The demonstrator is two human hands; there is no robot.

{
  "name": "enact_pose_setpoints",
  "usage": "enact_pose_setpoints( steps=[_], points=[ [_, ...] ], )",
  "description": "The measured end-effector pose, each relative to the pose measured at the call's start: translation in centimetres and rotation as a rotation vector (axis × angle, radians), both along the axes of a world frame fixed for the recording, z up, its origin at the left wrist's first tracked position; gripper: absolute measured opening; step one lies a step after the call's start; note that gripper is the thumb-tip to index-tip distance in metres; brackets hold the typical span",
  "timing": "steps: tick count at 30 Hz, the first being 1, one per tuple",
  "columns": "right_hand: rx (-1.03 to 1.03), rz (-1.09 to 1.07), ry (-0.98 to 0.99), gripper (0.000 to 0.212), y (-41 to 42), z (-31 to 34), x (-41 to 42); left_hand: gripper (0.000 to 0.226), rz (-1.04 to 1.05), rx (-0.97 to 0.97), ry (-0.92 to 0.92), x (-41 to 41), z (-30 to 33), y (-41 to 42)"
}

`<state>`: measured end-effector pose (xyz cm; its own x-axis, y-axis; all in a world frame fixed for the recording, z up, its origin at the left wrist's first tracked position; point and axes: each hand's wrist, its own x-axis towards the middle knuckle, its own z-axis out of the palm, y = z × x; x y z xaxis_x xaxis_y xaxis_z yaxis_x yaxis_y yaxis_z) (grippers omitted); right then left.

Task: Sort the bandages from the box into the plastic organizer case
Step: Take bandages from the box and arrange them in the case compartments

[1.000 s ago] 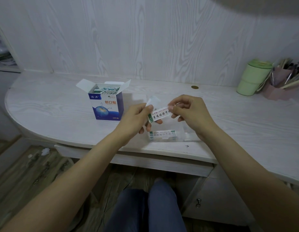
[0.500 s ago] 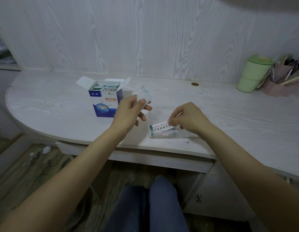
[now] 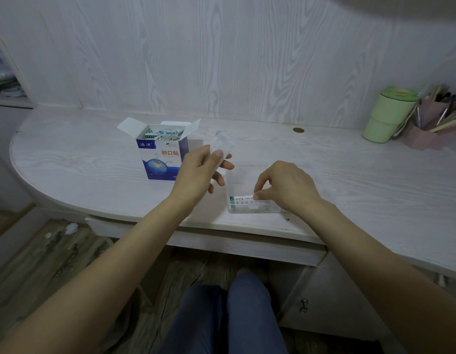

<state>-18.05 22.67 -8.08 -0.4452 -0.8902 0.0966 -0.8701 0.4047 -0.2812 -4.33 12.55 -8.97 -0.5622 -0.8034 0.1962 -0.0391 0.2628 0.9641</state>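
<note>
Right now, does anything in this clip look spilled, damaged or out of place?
Nothing on the desk stands out. Only oddity: white crumpled scraps lie on the floor left of the drawer; what they are can't be told.

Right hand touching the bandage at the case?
Touching. The head view shows the right hand pinching the end of the bandage, which sits at the case opening.

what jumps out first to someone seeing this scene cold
The two hands mid-desk: the right hand lowers a bandage into the clear organizer case near the front edge, while the left hand holds up its clear lid. Behind stands the open blue bandage box.
</note>
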Motion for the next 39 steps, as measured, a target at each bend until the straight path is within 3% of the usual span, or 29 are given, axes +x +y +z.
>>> enact_pose_setpoints(
  steps=[7,10,12,14,16,20,26,32,39],
  points=[
    [0.064,0.027,-0.027,0.016,-0.4,-0.2,-0.3,0.018,-0.066,-0.023,-0.014,0.1,-0.1,0.0],
    [-0.028,0.028,-0.099,0.018,-0.2,-0.4,-0.7,0.015,-0.11,-0.009,-0.002,0.2,-0.1,0.1],
    [-0.199,0.025,-0.246,0.016,0.0,-0.1,-0.9,0.012,-0.13,0.006,0.008,0.3,-0.2,0.2],
    [-0.381,0.029,-0.579,0.011,0.4,0.6,-0.8,0.01,-0.151,0.012,0.01,0.3,-0.2,0.3],
    [-0.417,0.045,-0.824,0.013,0.8,1.4,-0.6,0.014,-0.184,0.025,0.007,0.2,-0.1,0.5],
    [-0.418,0.061,-0.897,0.013,0.9,1.5,-0.3,0.014,-0.257,0.019,-0.014,0.0,0.1,0.8],
    [-0.549,0.05,-1.147,0.021,0.8,1.3,-0.7,0.032,-0.245,-0.025,-0.062,-0.1,0.4,0.9],
    [-0.528,-0.025,-1.006,0.009,1.0,0.8,-1.5,0.04,0.011,-0.014,-0.098,-0.5,0.3,0.3],
    [-0.295,-0.092,-0.531,0.006,1.1,-0.5,-1.8,0.027,0.06,-0.054,-0.052,-0.5,0.4,0.1]
  ],
)
